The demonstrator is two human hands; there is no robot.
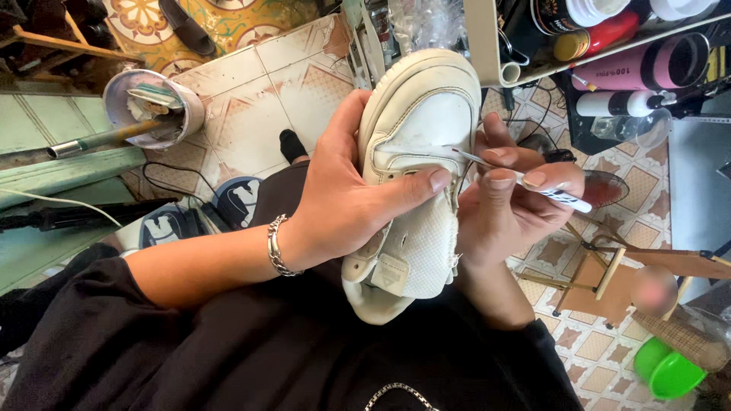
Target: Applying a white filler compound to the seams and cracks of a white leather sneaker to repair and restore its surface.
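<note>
A white sneaker (415, 129) is held upright over my lap, toe pointing up. My left hand (346, 202) wraps around its left side, thumb pressed across the middle of the upper; a silver chain bracelet sits on that wrist. My right hand (506, 209) is on the shoe's right side and pinches a thin white brush or pen (533, 183). Its fine tip touches the white leather near the lace area.
A round tin (152, 106) with a tool handle sticking out stands at the upper left on the tiled floor. A shelf (609, 53) of bottles and tubes is at the upper right. A wooden stool (609, 270) and a green bowl (668, 371) sit at the lower right.
</note>
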